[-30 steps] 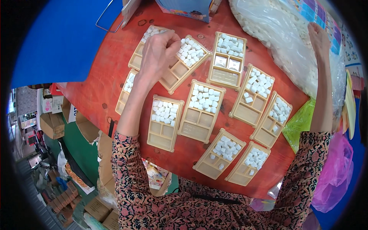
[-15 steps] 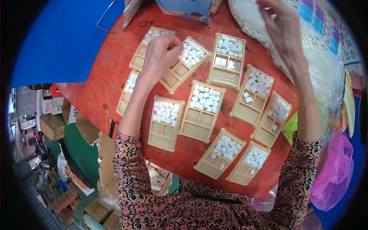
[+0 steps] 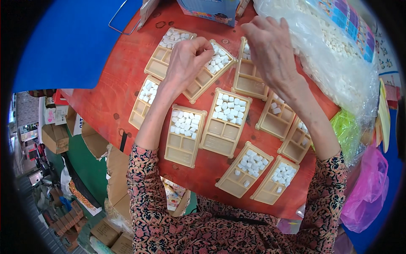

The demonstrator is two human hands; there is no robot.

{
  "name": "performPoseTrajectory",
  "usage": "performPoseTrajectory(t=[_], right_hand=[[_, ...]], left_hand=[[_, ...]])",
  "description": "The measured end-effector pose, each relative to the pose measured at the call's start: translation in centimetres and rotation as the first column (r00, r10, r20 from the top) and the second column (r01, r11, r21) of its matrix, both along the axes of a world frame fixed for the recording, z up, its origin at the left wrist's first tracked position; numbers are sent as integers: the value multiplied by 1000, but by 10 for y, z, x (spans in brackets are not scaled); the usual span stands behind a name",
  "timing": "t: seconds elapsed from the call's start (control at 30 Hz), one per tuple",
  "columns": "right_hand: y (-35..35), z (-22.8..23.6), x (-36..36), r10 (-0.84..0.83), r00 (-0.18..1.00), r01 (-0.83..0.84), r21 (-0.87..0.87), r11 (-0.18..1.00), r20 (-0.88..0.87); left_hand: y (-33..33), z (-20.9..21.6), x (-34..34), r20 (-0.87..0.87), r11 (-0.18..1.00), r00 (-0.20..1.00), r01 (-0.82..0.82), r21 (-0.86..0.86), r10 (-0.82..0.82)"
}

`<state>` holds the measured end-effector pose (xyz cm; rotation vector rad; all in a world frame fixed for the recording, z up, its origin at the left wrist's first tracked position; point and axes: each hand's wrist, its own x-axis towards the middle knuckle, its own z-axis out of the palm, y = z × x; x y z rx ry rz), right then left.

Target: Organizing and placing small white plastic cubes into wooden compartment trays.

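My left hand [image 3: 188,61] is closed, thumb and fingertips pinched together above a slanted beige tray [image 3: 193,91] with small white pillow-shaped pieces [image 3: 219,61] in its far compartment. Whatever lies in the pinch is hidden. Over another beige tray [image 3: 250,86] hovers my right hand [image 3: 272,53], back upward and fingers curled down. It covers much of that tray's far end, and its fingertips hide what they hold, if anything. Several similar compartment trays lie around, such as one in the middle [image 3: 220,142], with white pieces mostly in their far compartments.
A large clear plastic bag [image 3: 311,55] of white pieces lies at the far right of the red table [image 3: 110,95]. A blue box [image 3: 207,10] stands at the far edge. Pink [image 3: 368,190] and green [image 3: 342,127] plastic bags are on the right. Cardboard boxes [image 3: 57,137] sit at left.
My right hand has come left and nearer from above the plastic bag to over the tray. My left hand has shifted slightly right, still pinched. The trays have stayed in place.
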<state>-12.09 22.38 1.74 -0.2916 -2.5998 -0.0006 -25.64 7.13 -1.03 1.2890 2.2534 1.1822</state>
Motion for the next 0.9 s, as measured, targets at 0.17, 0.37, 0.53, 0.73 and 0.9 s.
performPoseTrajectory(t=[0.17,0.37,0.53,0.73,0.9], right_hand=[[-8,-24,-15,279,947,-316,-324,892,-157],[-7,-15,-24,279,958,-206,-825,526,-61],[-10,-31,-26,217,967,-235,-807,541,-136],[-15,-48,-33,233,960,-280,-587,760,-156],[-25,-50,-34,178,974,-224,-473,852,-141]], left_hand=[[5,9,5,330,996,941,50,80,-73],[-2,9,0,539,995,841,-13,98,-42],[-1,3,-3,542,993,840,-71,99,6],[-4,-5,-2,-99,997,992,74,14,-72],[-4,2,5,-420,991,903,46,-125,-95]])
